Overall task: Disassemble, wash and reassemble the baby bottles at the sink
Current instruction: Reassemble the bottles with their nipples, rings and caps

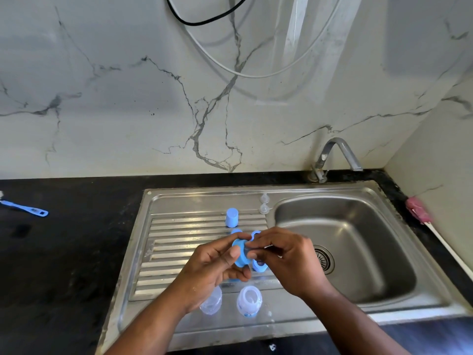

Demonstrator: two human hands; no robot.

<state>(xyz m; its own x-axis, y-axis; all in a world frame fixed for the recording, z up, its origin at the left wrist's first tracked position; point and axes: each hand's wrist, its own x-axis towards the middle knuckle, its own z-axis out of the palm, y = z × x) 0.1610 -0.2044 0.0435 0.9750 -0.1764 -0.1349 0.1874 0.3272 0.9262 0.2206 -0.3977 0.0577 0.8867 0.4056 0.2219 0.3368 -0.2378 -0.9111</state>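
Observation:
My left hand [217, 262] grips a blue bottle collar ring [240, 256] above the steel drainboard [179, 247]. My right hand [284, 254] pinches a clear nipple at the ring's centre; the nipple is mostly hidden by my fingers. Two clear open bottles [249, 302] stand upright on the drainboard's front, the left bottle [211, 303] partly behind my left wrist. A blue cap [232, 217] stands farther back. Other blue rings [259, 266] lie under my hands. Two clear nipples [264, 204] sit beside the basin.
The sink basin [345, 247] with its drain lies to the right, the tap [332, 157] behind it. A blue brush handle [25, 207] lies on the black counter at left. A pink-headed bottle brush [419, 213] rests on the right counter edge.

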